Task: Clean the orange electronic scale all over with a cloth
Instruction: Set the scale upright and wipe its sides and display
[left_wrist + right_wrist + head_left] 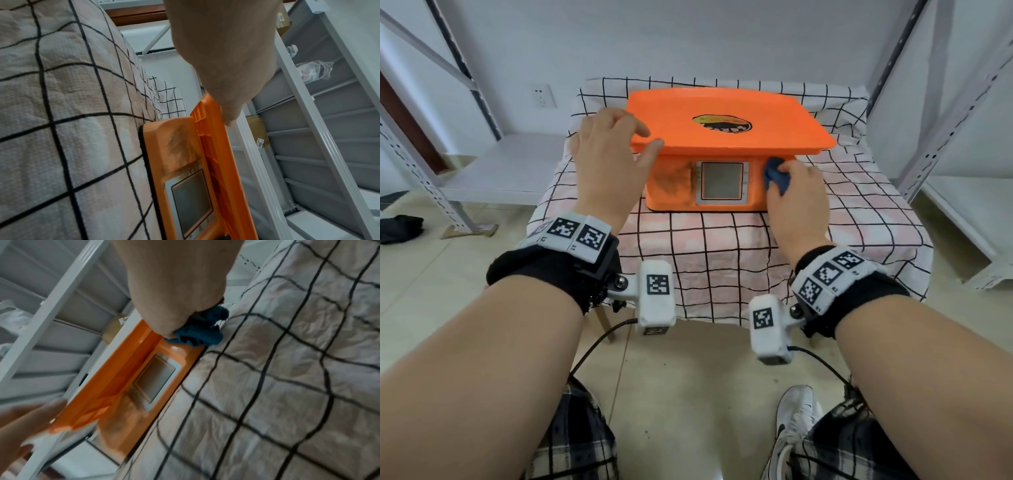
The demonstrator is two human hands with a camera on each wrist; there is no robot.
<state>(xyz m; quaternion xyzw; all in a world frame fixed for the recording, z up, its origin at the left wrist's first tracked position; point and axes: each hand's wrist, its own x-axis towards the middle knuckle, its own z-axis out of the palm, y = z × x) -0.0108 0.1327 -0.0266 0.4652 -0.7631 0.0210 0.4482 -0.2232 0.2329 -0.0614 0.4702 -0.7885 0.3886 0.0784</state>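
— Where is the orange scale (722,144)?

— On the checked cloth (859,212) over the worktop, display (722,181) facing me. From my feed, the right hand (799,202) grips a bunched blue cloth (775,176) against the scale's front, right of the display.

— And the left hand (607,161)?

— Fingers spread loosely, holding nothing, thumb at the platform's near-left corner. A dark smudge (674,178) shows left of the display.

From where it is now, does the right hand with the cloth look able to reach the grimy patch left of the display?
Probably yes: the right hand holds the blue cloth against the same front face as the dark smudge; only the flat display lies between.
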